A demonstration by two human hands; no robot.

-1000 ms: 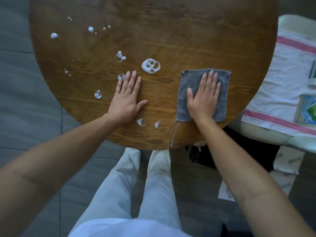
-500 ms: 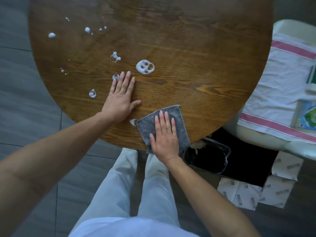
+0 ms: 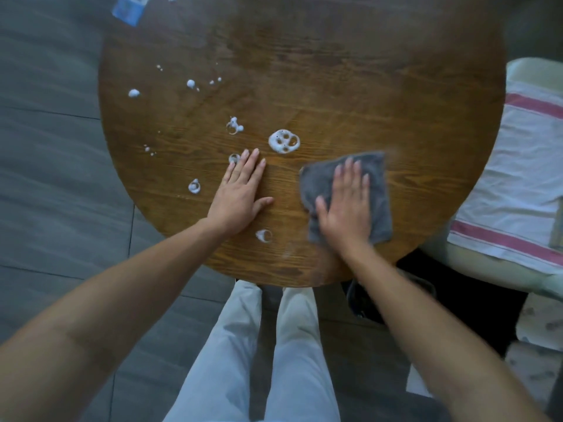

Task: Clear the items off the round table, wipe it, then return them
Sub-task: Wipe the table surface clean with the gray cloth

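Pressing flat with straight fingers, the right hand point(image 3: 345, 205) holds the square grey cloth point(image 3: 377, 190) on the round brown wooden table point(image 3: 335, 86). The big white foam blob point(image 3: 284, 141) lies just up and left of it. The left hand point(image 3: 239, 193) rests flat, nearer the small blobs.
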